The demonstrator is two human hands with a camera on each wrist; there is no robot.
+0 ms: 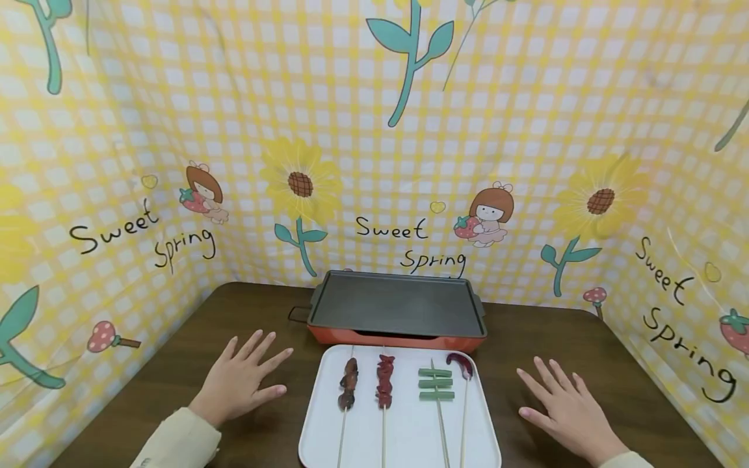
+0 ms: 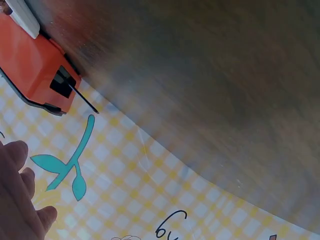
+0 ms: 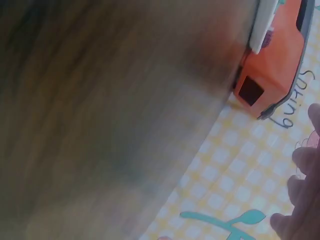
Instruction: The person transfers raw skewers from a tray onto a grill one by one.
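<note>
From the head camera I see my left hand (image 1: 242,380) lying flat on the dark wooden table (image 1: 146,383), fingers straight and spread, holding nothing. My right hand (image 1: 564,406) does the same on the other side, palm down, fingers fanned toward 11 o'clock, with nothing in its hold. Between the two hands sits a white tray (image 1: 404,435), at 3 o'clock of the left hand and 9 o'clock of the right, near both but touching neither.

Four skewers lie on the tray side by side, sticks pointing toward 6 o'clock. From the left: a dark brown meat skewer (image 1: 348,383), a red meat skewer (image 1: 384,381), a green vegetable skewer (image 1: 435,383) with three crosswise pieces, and a skewer with a curved purple-red piece (image 1: 461,365) at its tip.

At 12 o'clock of the tray, just beside its far edge, stands an electric griddle (image 1: 396,305) with a dark flat plate and an orange-red base. A yellow checked backdrop (image 1: 526,130) with sunflowers stands around the table.

The left wrist camera shows the griddle's orange base (image 2: 37,75) at 10 o'clock and fingertips (image 2: 15,200) at the lower left. The right wrist view is blurred; fingertips (image 3: 305,160) show at its right edge.
</note>
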